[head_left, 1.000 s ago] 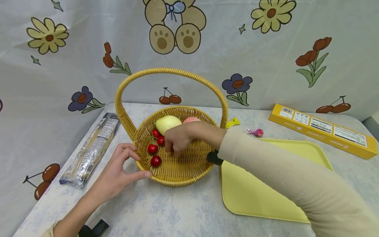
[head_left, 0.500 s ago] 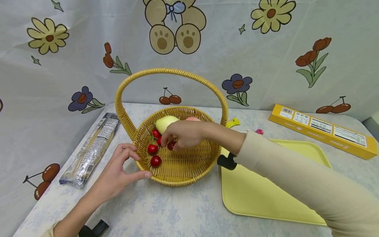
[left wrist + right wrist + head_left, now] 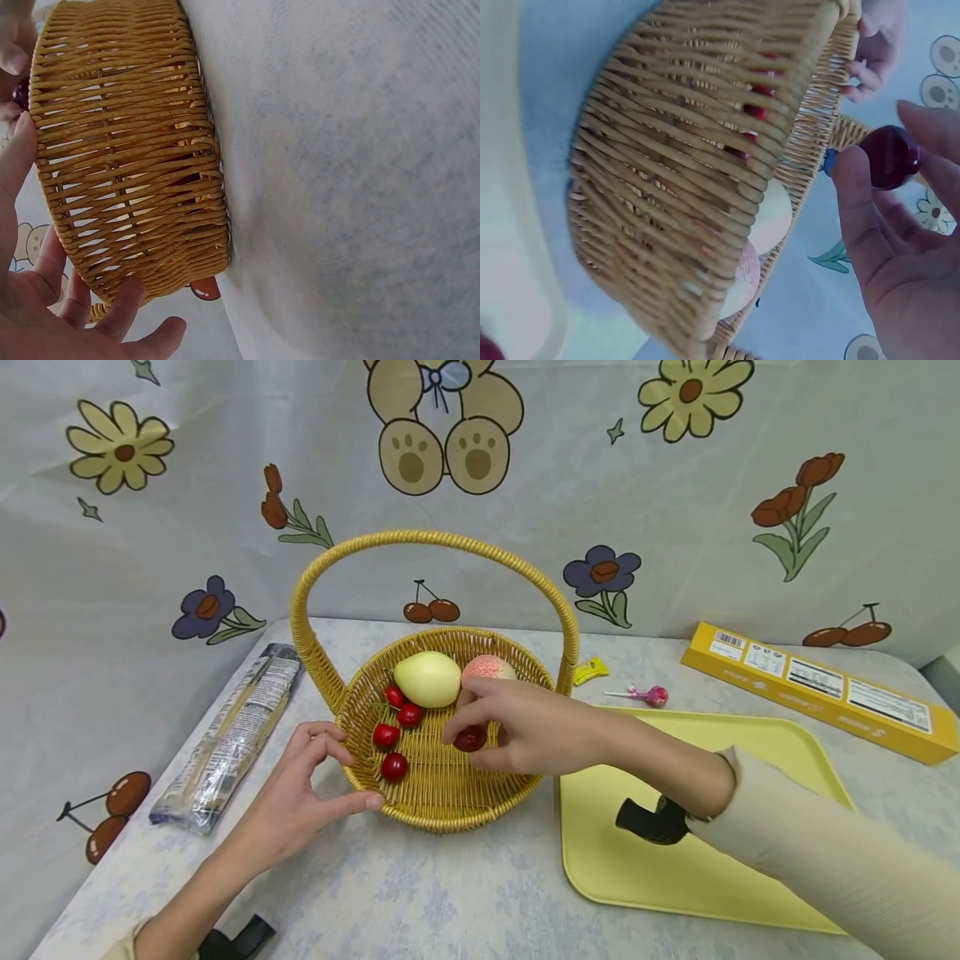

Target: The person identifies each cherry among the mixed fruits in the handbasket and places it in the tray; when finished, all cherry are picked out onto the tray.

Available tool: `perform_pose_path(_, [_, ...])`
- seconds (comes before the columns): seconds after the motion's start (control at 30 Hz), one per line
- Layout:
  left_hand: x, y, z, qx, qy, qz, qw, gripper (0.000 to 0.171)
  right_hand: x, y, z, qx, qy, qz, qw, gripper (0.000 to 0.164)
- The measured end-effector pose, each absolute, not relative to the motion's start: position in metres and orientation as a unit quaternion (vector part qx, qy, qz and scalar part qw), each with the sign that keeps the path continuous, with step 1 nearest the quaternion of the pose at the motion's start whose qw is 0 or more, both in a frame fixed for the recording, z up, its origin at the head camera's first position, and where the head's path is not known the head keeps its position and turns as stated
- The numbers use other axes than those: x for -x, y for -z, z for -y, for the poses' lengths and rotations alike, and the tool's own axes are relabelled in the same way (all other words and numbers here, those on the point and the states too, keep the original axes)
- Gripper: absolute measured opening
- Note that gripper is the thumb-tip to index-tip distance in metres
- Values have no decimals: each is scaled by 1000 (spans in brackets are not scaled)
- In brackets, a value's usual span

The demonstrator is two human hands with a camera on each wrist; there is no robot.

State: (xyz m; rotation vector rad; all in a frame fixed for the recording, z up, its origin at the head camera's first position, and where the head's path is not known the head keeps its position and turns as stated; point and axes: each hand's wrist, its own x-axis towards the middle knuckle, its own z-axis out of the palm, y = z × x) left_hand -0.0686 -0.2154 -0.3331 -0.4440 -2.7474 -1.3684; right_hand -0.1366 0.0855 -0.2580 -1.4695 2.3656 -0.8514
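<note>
A yellow wicker basket (image 3: pixel 442 821) with a tall arched handle stands on the table. Inside lie a pale yellow pear-like fruit (image 3: pixel 427 679), a pinkish peach (image 3: pixel 489 667) and several red cherries (image 3: pixel 394 767) along the left side. My left hand (image 3: pixel 303 793) holds the basket's left rim, thumb on the front edge and fingers at the side; the left wrist view shows fingers against the woven wall. Above the basket's right half, my right hand (image 3: pixel 525 727) pinches a dark red cherry (image 3: pixel 894 157) between thumb and fingers, apart from the other fruit.
To the right lies a yellow tray (image 3: pixel 675 868), partly under my right forearm. Behind it are a lollipop (image 3: pixel 656 696), a yellow-wrapped candy (image 3: pixel 591 671) and a long orange box (image 3: pixel 817 689). A clear plastic packet (image 3: pixel 228 739) lies on the left. A printed cloth hangs behind.
My right hand has lifted from among the cherries and moved right with one cherry in its fingers, uncovering the pear-like fruit and the peach. The left hand has stayed on the rim.
</note>
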Motion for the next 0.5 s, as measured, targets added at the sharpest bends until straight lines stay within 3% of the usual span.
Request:
perform_pose_path(0.23, [68,334,215,143,444,884,20,39,115,259,-122,474,345,-805,92,17])
perform_pose_path(0.5, [69,334,215,145,441,885,25,39,98,267,-172,405,345,-845,51,35])
